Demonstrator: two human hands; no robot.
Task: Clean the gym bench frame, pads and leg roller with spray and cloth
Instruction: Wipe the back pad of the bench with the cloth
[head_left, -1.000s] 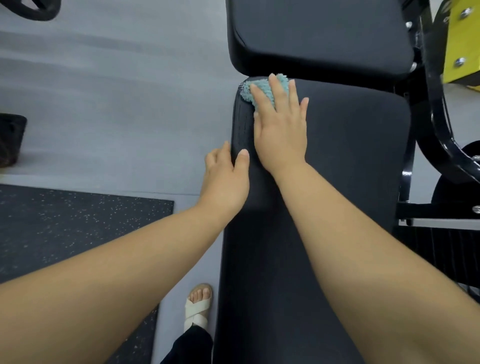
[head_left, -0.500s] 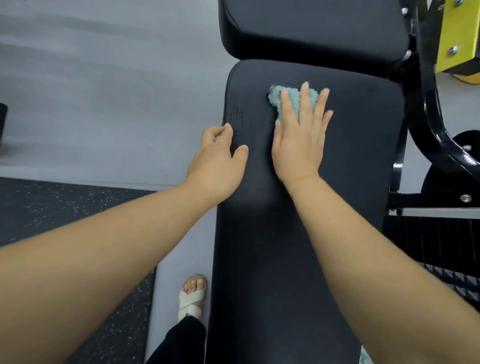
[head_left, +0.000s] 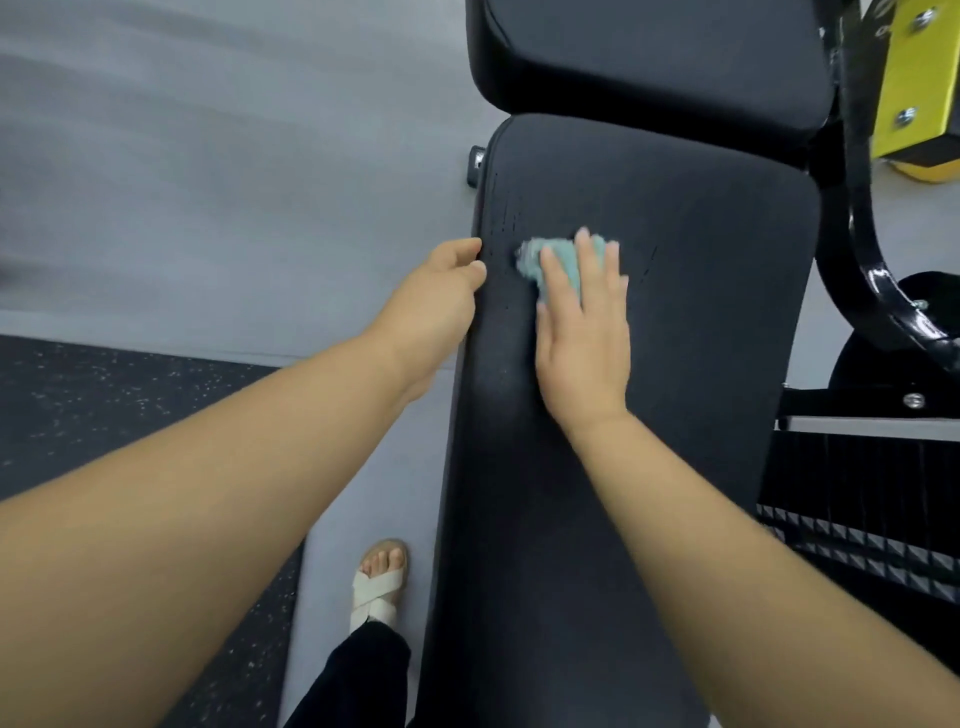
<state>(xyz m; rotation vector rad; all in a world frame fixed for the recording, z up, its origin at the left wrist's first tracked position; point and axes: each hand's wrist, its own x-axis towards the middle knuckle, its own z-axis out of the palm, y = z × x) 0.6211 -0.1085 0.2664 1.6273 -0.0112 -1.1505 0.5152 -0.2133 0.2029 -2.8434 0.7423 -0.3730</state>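
Note:
A long black bench pad (head_left: 691, 291) runs up the middle of the view, with a second black pad (head_left: 649, 57) beyond it. My right hand (head_left: 584, 332) lies flat on the long pad, its straight fingers pressing a teal cloth (head_left: 558, 262) against the surface. My left hand (head_left: 436, 306) rests at the pad's left edge, thumb on the edge and fingers curled loosely beside it; whether it grips the edge is unclear. No spray bottle is in view.
Black curved frame tubing (head_left: 872, 249) and a yellow machine part (head_left: 914, 83) stand at the right. A dark ribbed plate (head_left: 862, 530) lies lower right. Grey floor and a speckled black mat (head_left: 104, 405) are at the left, with my sandalled foot (head_left: 376, 582) beside the bench.
My right hand has slid the cloth back toward me, from the pad's far left corner to its near-middle. My left hand stayed at the left edge.

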